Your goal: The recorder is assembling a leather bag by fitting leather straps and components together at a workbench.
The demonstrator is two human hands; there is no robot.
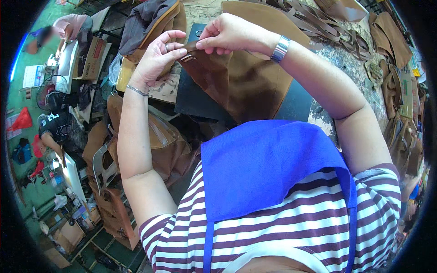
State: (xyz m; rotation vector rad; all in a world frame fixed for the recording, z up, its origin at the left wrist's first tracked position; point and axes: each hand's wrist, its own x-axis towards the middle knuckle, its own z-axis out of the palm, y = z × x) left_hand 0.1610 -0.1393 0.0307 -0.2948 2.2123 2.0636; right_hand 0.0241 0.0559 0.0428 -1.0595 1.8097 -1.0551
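In front of me a brown bag piece [259,77], smooth like leather or waxed canvas, is raised at its far left corner and drapes toward my apron. At that corner sits a small metal buckle [187,58]. My left hand [157,59], wearing a ring, pinches the edge right beside the buckle with thumb and forefinger. Just to its right, my right hand [230,35] has thumb and fingers closed on the same edge. Its fingertips partly cover what they grip. Beneath the piece lies a dark flat board [193,95], which has a metal ring [199,33] at its far edge.
Brown straps [327,27] are heaped at the far right of the worn table [327,120]. A dark and brown bag [148,27] stands at the far left. More brown bags [159,141] hang or lie by my left arm. Two people work at the left.
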